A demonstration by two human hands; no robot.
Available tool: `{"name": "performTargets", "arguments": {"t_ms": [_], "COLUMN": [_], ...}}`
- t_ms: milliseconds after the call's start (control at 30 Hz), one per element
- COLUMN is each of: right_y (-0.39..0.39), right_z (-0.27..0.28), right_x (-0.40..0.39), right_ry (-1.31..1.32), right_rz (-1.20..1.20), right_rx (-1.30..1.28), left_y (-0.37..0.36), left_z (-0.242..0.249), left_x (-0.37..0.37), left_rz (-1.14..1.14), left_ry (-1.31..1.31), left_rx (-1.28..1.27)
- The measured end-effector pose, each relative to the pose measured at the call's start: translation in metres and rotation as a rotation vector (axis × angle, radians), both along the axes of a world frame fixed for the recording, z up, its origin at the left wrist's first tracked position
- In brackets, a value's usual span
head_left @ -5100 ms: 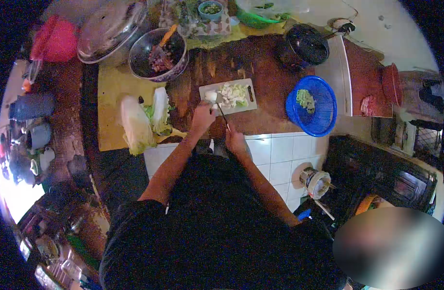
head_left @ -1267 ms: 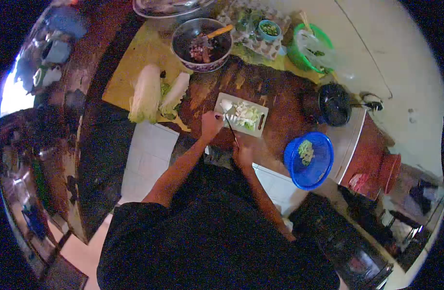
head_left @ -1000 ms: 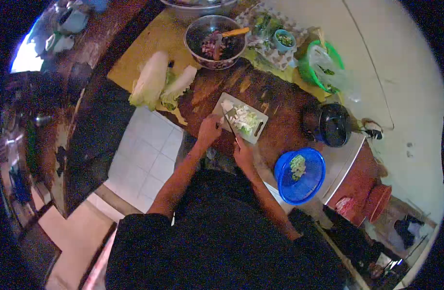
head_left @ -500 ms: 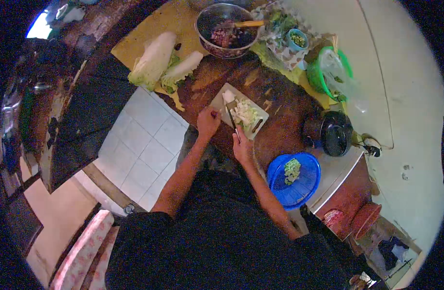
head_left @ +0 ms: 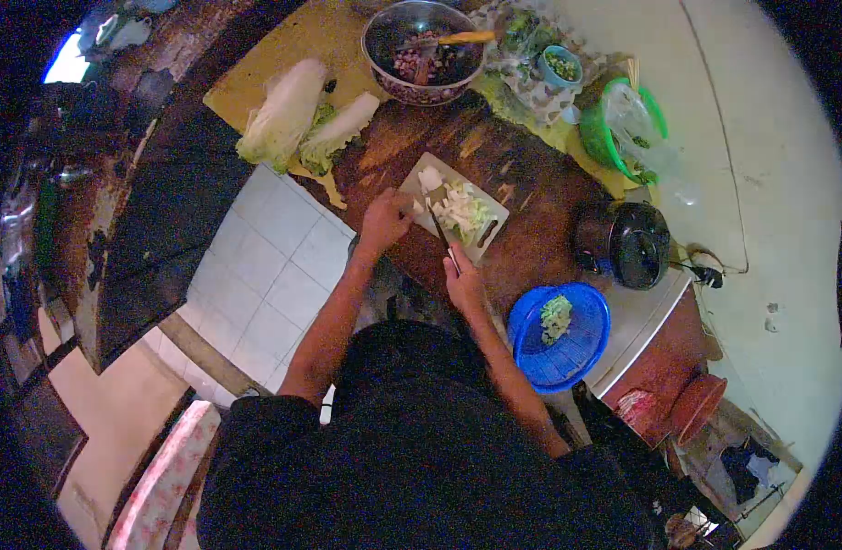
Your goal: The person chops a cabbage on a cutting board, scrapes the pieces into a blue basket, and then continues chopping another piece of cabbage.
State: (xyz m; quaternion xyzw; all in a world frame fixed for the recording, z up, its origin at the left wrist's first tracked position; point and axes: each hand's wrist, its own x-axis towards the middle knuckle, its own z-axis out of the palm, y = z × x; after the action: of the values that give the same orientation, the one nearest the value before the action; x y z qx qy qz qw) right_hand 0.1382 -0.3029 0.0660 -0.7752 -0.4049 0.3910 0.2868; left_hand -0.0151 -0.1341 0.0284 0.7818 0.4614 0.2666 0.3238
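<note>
My right hand [head_left: 465, 281] grips a knife [head_left: 440, 226], its blade lying over the near side of a white cutting board [head_left: 474, 250]. Chopped pale cabbage [head_left: 463, 209] is heaped on the board, and a larger white piece [head_left: 430, 178] lies by its far left corner. At the board's left edge, my left hand [head_left: 385, 221] has its fingers curled in; whatever they hold is too small to make out. A blue basket [head_left: 582, 348] with chopped green-white pieces [head_left: 556, 320] stands right of my right hand.
Cabbage pieces [head_left: 288, 105] lie at the back left of the wooden table [head_left: 393, 151]. Behind the board stand a bowl [head_left: 427, 95] of chopped purplish pieces, a small blue cup [head_left: 561, 66] and a green basket [head_left: 601, 133]. A black pot [head_left: 639, 247] is at the right.
My left hand has shifted slightly left and up, drawing back a little from the board's edge. The knife stays in my right hand, almost unmoved. The whole view has shifted slightly.
</note>
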Motion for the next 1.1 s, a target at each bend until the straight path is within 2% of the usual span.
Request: {"name": "performTargets", "arguments": {"t_ms": [67, 200, 300, 400, 500, 567, 667, 767, 867, 1000, 1067, 1100], "right_y": [0.003, 0.005, 0.008, 0.007, 0.011, 0.016, 0.015, 0.02, 0.019, -0.001, 0.0, 0.008], "right_z": [0.011, 0.007, -0.001, -0.023, -0.024, -0.017, -0.025, -0.025, -0.015, -0.028, -0.038, -0.029], "right_x": [-0.003, -0.01, -0.014, -0.017, -0.02, -0.021, -0.022, -0.02, -0.019, -0.012, -0.012, -0.014], "right_ry": [-0.019, -0.014, -0.012, -0.072, -0.12, -0.144, -0.178, -0.104, -0.178, -0.193, -0.179, -0.149], "right_rz": [0.052, 0.062, 0.055, 0.08, 0.093, 0.103, 0.096, 0.105, 0.173, 0.15, 0.14, 0.131], "right_rx": [-0.082, 0.027, 0.092, 0.133, 0.12, 0.088, 0.185, 0.081, 0.0, 0.31, 0.444, 0.278], "left_y": [0.001, 0.001, -0.01, -0.02, -0.023, -0.024, -0.024, -0.024, -0.026, -0.025, -0.025, -0.024], "left_z": [0.007, -0.003, -0.009, -0.006, -0.008, -0.015, -0.014, -0.017, -0.027, -0.023, -0.016, -0.012], "left_x": [0.0, 0.002, 0.006, 0.01, 0.013, 0.011, 0.011, 0.013, 0.014, 0.017, 0.015, 0.013], "left_rz": [-0.009, -0.005, 0.164, 0.219, 0.263, 0.233, 0.237, 0.257, 0.268, 0.274, 0.264, 0.258], "left_ry": [0.057, 0.126, 0.109, 0.074, 0.06, -0.024, -0.068, 0.006, -0.002, -0.081, -0.041, -0.019], "left_rx": [-0.038, -0.087, -0.127, 0.012, -0.092, -0.029, -0.013, 0.008, -0.011, -0.023, -0.029, -0.031]}}
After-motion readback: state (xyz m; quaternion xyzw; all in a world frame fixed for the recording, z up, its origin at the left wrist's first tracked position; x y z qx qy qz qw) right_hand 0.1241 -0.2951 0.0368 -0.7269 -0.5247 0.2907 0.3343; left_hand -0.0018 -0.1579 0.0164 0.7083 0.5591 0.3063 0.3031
